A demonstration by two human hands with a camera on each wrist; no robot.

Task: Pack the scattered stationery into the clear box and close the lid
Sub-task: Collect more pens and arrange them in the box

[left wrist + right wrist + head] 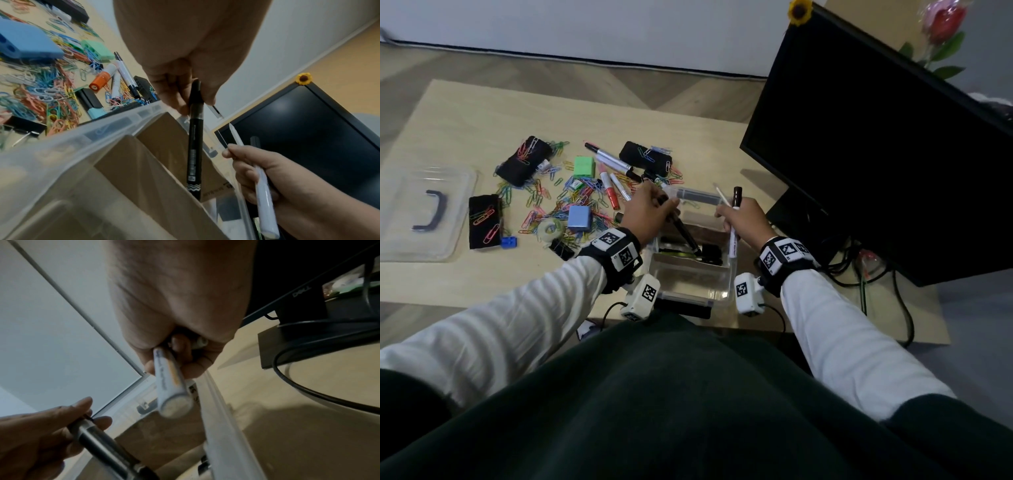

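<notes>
many paperclips (541, 202) across wooden table (465, 116)

clear box (722, 294) open at near table edge, brown dividers inside | black marker (683, 233) slanted tip-down into box, gripped by left hand (650, 214) | white marker (732, 240) near upright over box's right rim, in right hand (744, 219) | lid (400, 212) lay flat far left | paper clips (544, 198), red-capped marker (609, 190) scattered on table

Your left hand (649, 214) grips a black marker (685, 233) over the clear box (690, 274); your right hand (744, 219) grips white pens (733, 240) at its right side.
</notes>
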